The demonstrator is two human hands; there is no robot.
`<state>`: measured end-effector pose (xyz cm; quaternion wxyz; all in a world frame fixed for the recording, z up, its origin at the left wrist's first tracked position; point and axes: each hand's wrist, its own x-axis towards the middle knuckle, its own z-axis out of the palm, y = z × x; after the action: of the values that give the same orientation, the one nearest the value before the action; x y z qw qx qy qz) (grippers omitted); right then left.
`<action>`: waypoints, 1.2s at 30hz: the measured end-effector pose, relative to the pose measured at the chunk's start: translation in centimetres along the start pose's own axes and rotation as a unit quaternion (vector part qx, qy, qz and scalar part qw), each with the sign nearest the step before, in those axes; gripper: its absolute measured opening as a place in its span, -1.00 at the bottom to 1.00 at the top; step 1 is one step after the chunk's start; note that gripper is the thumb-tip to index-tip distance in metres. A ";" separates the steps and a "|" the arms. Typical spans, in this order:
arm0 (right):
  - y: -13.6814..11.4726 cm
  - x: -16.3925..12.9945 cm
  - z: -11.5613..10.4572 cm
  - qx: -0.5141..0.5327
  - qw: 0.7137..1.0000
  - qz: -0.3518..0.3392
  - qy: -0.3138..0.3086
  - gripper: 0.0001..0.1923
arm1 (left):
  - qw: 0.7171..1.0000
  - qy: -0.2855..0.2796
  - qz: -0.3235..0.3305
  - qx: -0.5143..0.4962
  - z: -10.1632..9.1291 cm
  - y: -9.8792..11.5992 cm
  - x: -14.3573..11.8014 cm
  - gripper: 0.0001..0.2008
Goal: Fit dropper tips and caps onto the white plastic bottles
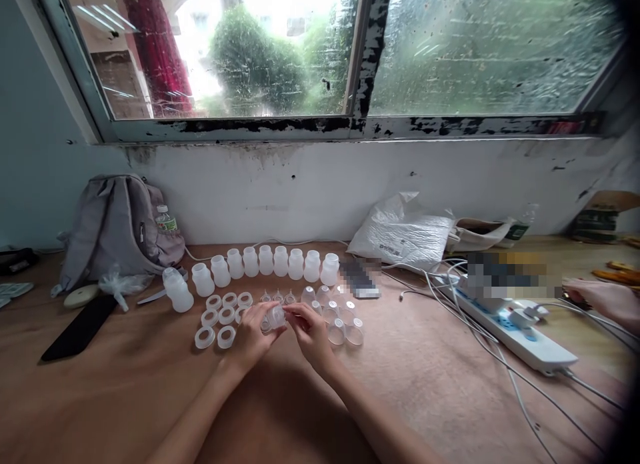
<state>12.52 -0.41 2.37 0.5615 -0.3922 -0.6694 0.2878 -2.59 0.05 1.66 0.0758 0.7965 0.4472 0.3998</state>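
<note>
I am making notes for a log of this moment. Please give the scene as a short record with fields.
left hand: left hand holds a small clear plastic piece
right hand: right hand pinches the same piece
behind hands: row of white bottles
left of hands: white rings
right of hands: clear caps
table left: grey backpack
table right: white power strip; another person's hand

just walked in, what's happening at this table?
A person seated at a wooden table under a window holds a small clear plastic piece between the left hand and right hand. Behind the hands stand a row of white bottles; white rings lie to the left, clear caps to the right. A grey backpack sits far left, a power strip right. Another person's hand shows at the right edge.
</note>
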 end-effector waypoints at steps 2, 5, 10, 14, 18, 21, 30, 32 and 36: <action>0.1 -0.2 0.2 -0.016 1.000 0.007 -0.016 -0.83 | 0.999 0.037 -0.006 -0.015 0.8 -0.3 -0.5 -0.67; 0.5 -0.5 0.5 -0.044 0.998 0.012 -0.042 -0.87 | 0.999 0.040 0.021 -0.002 1.0 -0.9 -1.0 -0.68; 1.3 -0.8 1.1 -0.084 0.994 -0.019 -0.068 -0.88 | 0.999 -0.004 0.047 0.000 0.7 -1.5 -1.6 -0.65; 1.3 -1.0 1.1 -0.106 0.987 -0.061 -0.100 -0.81 | 0.998 -0.038 0.044 -0.005 0.2 -1.6 -1.7 -0.64; 0.9 -1.2 0.8 -0.149 0.969 -0.093 -0.173 -0.77 | 0.996 -0.086 0.035 0.019 -1.1 -2.0 -2.2 -0.64; 0.8 -1.1 0.5 -0.177 0.961 -0.102 -0.185 -0.71 | 0.993 -0.107 0.022 0.054 -2.4 -2.8 -3.3 -0.62; 1.9 -1.5 1.2 -0.389 0.914 0.063 -0.099 -0.74 | 0.982 -0.050 -0.038 0.177 -3.0 -5.4 -5.2 -0.68; 1.9 -1.5 1.3 -0.421 0.895 0.094 -0.117 -0.70 | 0.979 -0.038 -0.054 0.191 -2.8 -5.7 -5.2 -0.65; 1.9 -1.2 1.3 -0.436 0.878 0.141 -0.139 -0.66 | 0.977 -0.027 -0.059 0.205 -2.6 -6.1 -5.2 -0.61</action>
<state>11.74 -0.39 -0.09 0.1882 -0.6433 -0.7361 0.0941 -9.87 -0.99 -2.53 -0.0534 0.7777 0.5639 0.2727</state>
